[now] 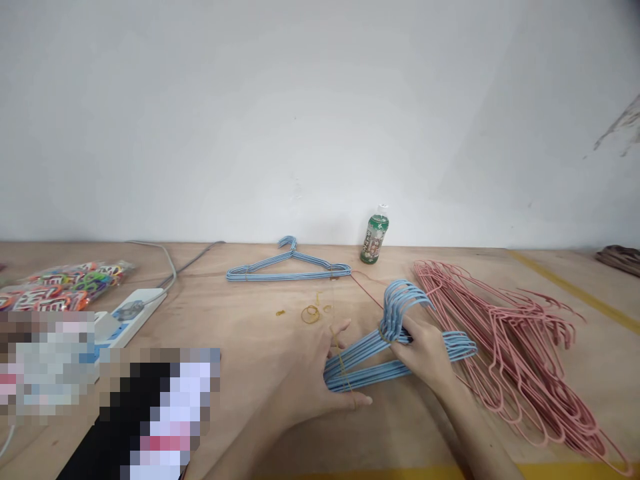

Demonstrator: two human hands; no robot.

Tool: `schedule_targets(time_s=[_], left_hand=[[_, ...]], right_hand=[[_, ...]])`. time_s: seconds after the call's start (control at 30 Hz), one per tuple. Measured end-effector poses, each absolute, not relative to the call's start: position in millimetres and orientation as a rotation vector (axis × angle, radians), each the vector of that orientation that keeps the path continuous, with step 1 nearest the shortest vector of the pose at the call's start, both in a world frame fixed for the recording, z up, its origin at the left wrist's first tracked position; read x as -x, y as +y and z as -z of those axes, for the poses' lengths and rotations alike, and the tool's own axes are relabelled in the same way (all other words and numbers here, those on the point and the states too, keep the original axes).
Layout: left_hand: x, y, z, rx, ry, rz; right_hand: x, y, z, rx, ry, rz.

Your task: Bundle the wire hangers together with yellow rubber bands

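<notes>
Left hand (305, 383): fingers spread wide, palm pressed against a stack of light-blue plastic-coated wire hangers (365, 357), with a thin yellow rubber band (341, 363) running across the stack beside the fingers; any pinch on the band is hard to make out. Right hand (423, 350): closed around the stack's necks. Stack: light, stiff yet springy, probably slippery; firmest hold at the necks. Right of the hands: a heap of pink coated wire hangers (510, 353). Beyond the hands: loose tan rubber bands (310, 314), a banded blue hanger bundle (287, 268), a green plastic bottle (374, 235).
</notes>
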State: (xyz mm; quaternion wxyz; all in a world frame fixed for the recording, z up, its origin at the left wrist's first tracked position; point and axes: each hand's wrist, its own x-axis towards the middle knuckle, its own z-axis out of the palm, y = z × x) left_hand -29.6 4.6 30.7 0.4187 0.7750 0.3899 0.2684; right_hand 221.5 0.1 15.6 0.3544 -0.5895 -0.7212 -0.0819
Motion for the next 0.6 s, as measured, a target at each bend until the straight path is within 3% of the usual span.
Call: schedule_targets(time_s=[0.37,0.6], left_hand=[[28.0,1.5,-32.6,-2.084,1.030,-0.630],[27.9,2.8,-24.7,-2.084,1.026,-0.663]], right_hand=[[-222.9,-1.1,-27.1,1.320,-1.989,0.359],[-224.2,-12.3,-40.7,1.295,-2.066,0.234]])
